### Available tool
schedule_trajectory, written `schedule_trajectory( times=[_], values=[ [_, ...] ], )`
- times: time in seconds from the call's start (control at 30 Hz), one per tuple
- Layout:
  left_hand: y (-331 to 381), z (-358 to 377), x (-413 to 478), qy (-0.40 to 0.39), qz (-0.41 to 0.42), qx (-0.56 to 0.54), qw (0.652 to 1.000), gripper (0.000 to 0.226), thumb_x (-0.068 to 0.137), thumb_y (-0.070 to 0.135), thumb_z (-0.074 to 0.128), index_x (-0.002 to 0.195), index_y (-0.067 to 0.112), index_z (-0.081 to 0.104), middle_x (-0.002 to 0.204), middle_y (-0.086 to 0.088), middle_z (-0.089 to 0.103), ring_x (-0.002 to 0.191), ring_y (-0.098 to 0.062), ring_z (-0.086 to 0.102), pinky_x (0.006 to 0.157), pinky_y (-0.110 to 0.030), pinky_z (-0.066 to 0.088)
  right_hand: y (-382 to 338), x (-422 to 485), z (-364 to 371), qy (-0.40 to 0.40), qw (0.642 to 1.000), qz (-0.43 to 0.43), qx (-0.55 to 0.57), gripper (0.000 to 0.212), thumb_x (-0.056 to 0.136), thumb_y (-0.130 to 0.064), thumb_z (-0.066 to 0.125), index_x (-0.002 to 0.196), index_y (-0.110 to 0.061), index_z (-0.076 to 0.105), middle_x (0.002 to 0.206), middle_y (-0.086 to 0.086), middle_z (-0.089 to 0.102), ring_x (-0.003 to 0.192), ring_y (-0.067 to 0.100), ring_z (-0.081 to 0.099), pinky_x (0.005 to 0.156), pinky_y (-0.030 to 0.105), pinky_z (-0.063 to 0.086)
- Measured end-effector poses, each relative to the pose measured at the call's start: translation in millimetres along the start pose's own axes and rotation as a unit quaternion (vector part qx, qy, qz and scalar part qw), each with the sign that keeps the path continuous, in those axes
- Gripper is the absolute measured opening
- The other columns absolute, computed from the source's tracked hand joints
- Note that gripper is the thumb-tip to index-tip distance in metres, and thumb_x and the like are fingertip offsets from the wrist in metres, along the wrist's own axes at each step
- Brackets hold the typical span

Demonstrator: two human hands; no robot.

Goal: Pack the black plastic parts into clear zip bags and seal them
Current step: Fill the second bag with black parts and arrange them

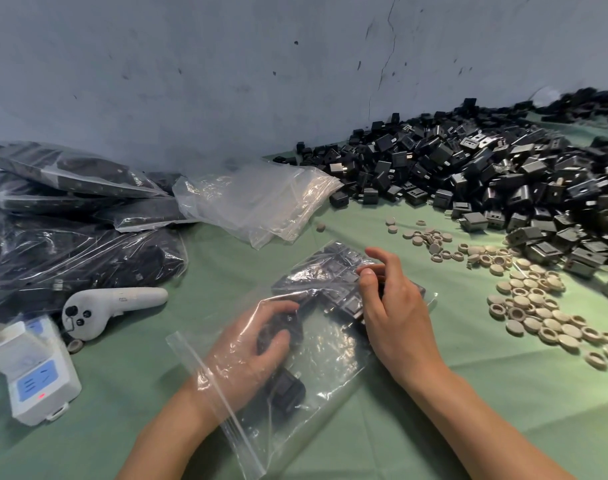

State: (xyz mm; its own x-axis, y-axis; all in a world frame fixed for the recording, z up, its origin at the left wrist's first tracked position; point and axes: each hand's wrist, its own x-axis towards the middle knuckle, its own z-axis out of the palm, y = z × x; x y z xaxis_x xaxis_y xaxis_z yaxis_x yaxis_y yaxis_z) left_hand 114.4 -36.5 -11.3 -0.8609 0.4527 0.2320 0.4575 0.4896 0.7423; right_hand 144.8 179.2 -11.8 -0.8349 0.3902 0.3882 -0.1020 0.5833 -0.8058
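Left grip (257, 344) is inside the clear zip bag (330, 362), with my fingers curled round one black plastic part (278, 329). Another part (285, 389) lies loose in the bag by my wrist. The bag lies flat on the green bench (503, 403) with its open mouth toward me. My right grip (392, 306) is outside the bag, thumb and fingers curled on the film over the packed parts (333, 271) at its far end. To my left sit a white device (36, 368) and a white controller (105, 306). To my right, beige caps (534, 306) lie scattered. Farther off are empty bags (261, 199), filled bags (70, 237) and the heap of black parts (486, 174) against the wall (226, 64).
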Motion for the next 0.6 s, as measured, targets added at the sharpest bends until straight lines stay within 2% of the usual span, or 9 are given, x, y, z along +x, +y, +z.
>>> schedule_trajectory(
  times=[0.1, 0.17, 0.23, 0.33, 0.37, 0.43, 0.47, 0.53, 0.6],
  values=[
    [-0.5, 3.5, -2.2, -0.010, 0.014, 0.032, 0.999, 0.038, 0.093, 0.026, 0.065, 0.121, 0.048, 0.056, 0.112, 0.019, 0.064, 0.103, -0.004, 0.062, 0.085, -0.010, 0.045, 0.1, 0.2, 0.3, 0.000, 1.000, -0.003, -0.001, 0.030, 0.106, -0.027, 0.042, 0.134, -0.022, 0.049, 0.104, -0.003, 0.066, 0.098, 0.022, 0.060, 0.092, 0.044, 0.046],
    [-0.8, 5.0, -2.4, -0.008, 0.017, 0.030, 0.999, 0.035, 0.094, 0.035, 0.062, 0.125, 0.049, 0.054, 0.113, 0.020, 0.064, 0.104, -0.003, 0.062, 0.085, -0.006, 0.043, 0.6, 0.4, 0.3, 0.000, 1.000, -0.003, -0.004, 0.030, 0.106, -0.028, 0.041, 0.134, -0.022, 0.049, 0.105, -0.003, 0.066, 0.099, 0.021, 0.060, 0.091, 0.043, 0.045],
    [1.1, 6.0, -2.6, -0.006, 0.019, 0.020, 1.000, 0.033, 0.094, 0.042, 0.058, 0.126, 0.049, 0.054, 0.110, 0.020, 0.067, 0.103, -0.002, 0.065, 0.086, -0.010, 0.047, 0.9, 0.2, 0.2, 0.001, 1.000, -0.004, -0.005, 0.030, 0.106, -0.028, 0.041, 0.134, -0.022, 0.049, 0.105, -0.003, 0.066, 0.099, 0.021, 0.060, 0.091, 0.042, 0.045],
    [4.2, 9.3, -2.8, -0.029, 0.011, -0.051, 0.998, 0.027, 0.096, 0.037, 0.053, 0.123, 0.042, 0.057, 0.100, 0.004, 0.073, 0.083, -0.011, 0.072, 0.076, -0.031, 0.058, 0.5, -0.1, 0.4, 0.001, 1.000, -0.004, -0.005, 0.030, 0.106, -0.029, 0.041, 0.134, -0.022, 0.049, 0.106, -0.004, 0.066, 0.098, 0.021, 0.060, 0.090, 0.042, 0.045],
    [4.7, 10.5, -3.1, -0.024, 0.016, -0.059, 0.998, 0.025, 0.097, 0.037, 0.051, 0.121, 0.040, 0.058, 0.097, 0.005, 0.073, 0.079, -0.012, 0.071, 0.074, -0.027, 0.057, 0.4, -0.1, 0.6, 0.001, 1.000, -0.004, -0.006, 0.030, 0.106, -0.029, 0.041, 0.134, -0.023, 0.049, 0.106, -0.004, 0.066, 0.098, 0.021, 0.060, 0.090, 0.042, 0.046],
    [4.0, 11.6, -2.0, -0.005, 0.038, -0.019, 0.999, 0.025, 0.096, 0.042, 0.047, 0.118, 0.042, 0.059, 0.098, 0.012, 0.070, 0.088, -0.009, 0.068, 0.075, -0.012, 0.049, 0.2, 0.2, 1.2, 0.000, 1.000, -0.005, -0.006, 0.030, 0.106, -0.029, 0.041, 0.134, -0.023, 0.049, 0.106, -0.004, 0.066, 0.099, 0.021, 0.060, 0.091, 0.042, 0.046],
    [4.1, 11.5, -1.5, -0.005, 0.054, 0.018, 0.998, 0.025, 0.097, 0.045, 0.046, 0.119, 0.046, 0.058, 0.100, 0.014, 0.068, 0.093, -0.009, 0.066, 0.078, -0.012, 0.047, 0.5, 0.3, 1.1, 0.000, 1.000, -0.005, -0.007, 0.030, 0.106, -0.029, 0.041, 0.134, -0.023, 0.048, 0.106, -0.003, 0.066, 0.099, 0.021, 0.060, 0.091, 0.042, 0.045],
    [6.4, 12.5, -1.4, -0.004, 0.050, 0.020, 0.999, 0.027, 0.095, 0.053, 0.053, 0.122, 0.051, 0.054, 0.104, 0.016, 0.065, 0.098, -0.008, 0.064, 0.081, -0.014, 0.048, 1.2, 0.5, 1.2, -0.001, 1.000, -0.006, -0.007, 0.030, 0.106, -0.029, 0.041, 0.134, -0.023, 0.048, 0.105, -0.003, 0.066, 0.100, 0.021, 0.060, 0.091, 0.042, 0.045],
    [7.2, 12.4, -2.0, -0.003, 0.017, -0.033, 0.999, 0.032, 0.086, 0.056, 0.065, 0.116, 0.053, 0.053, 0.097, 0.013, 0.068, 0.086, -0.007, 0.068, 0.076, -0.020, 0.053, 1.6, 0.4, 1.0, 0.000, 1.000, -0.006, -0.007, 0.030, 0.106, -0.028, 0.041, 0.134, -0.023, 0.048, 0.104, -0.003, 0.066, 0.101, 0.020, 0.060, 0.092, 0.040, 0.045]
  ],
)
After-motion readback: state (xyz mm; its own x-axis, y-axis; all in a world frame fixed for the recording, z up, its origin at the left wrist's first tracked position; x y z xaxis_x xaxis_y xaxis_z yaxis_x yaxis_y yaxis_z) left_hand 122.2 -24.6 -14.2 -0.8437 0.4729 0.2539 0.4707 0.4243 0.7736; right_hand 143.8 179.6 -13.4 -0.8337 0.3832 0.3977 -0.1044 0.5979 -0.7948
